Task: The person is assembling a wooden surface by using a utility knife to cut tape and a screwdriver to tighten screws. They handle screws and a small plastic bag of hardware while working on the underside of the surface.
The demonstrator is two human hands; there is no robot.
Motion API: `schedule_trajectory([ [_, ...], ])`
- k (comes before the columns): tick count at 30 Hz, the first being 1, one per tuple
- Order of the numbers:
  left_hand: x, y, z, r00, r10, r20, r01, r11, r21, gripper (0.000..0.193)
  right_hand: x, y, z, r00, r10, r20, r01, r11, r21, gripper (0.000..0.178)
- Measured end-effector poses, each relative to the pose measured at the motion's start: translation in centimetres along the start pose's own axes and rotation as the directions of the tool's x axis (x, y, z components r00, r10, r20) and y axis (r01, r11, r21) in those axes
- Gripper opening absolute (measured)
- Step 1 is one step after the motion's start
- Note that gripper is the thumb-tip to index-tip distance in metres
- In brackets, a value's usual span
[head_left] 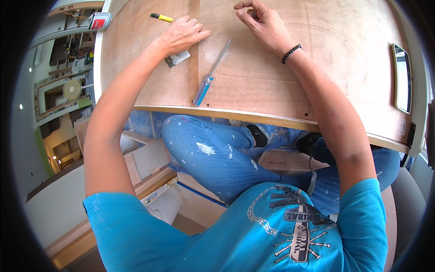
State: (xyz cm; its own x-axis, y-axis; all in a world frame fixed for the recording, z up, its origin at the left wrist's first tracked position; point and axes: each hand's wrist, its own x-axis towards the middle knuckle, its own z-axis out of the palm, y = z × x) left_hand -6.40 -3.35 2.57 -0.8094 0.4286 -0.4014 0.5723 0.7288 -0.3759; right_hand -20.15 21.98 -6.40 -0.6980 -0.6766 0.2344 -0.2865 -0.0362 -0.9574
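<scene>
Just up and left of the blue-handled screwdriver [207, 81], the left hand [182, 36] is palm down over the wooden surface [272, 86]; its grip is hidden, so I cannot tell whether it holds anything. Up and right of the screwdriver, the right hand [265, 25] has curled fingers, perhaps cradling something small; its grip is unclear too. The screwdriver lies loose, handle nearest the person, probably for easy reach. Left of it sits a small grey-and-white piece [180, 58], partly under the wrist.

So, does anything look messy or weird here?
Yes, the blue jeans have white splotches, maybe paint, that stand out against the cloth. The screwdriver lying loose on the wooden board doesn't look odd.
</scene>
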Motion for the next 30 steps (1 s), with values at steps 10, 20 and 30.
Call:
schedule_trajectory([
  [10,3.0,3.0,-0.3,0.555,-0.679,0.48,0.831,0.425,-0.36,0.012,0.1,0.5,0.4,0.995,-0.087,-0.048,0.088,0.996,0.025,0.031],
  [20,1.8,0.9,-0.4,0.998,-0.017,0.052,0.012,0.995,0.096,0.011,-0.2,0.5,0.5,0.999,-0.047,-0.023,0.048,0.998,0.046,0.03],
  [30,3.4,3.0,1.0,0.53,-0.692,0.489,0.848,0.422,-0.321,0.017,-0.1,0.6,0.8,0.994,-0.093,-0.05,0.094,0.995,0.036,0.028],
])
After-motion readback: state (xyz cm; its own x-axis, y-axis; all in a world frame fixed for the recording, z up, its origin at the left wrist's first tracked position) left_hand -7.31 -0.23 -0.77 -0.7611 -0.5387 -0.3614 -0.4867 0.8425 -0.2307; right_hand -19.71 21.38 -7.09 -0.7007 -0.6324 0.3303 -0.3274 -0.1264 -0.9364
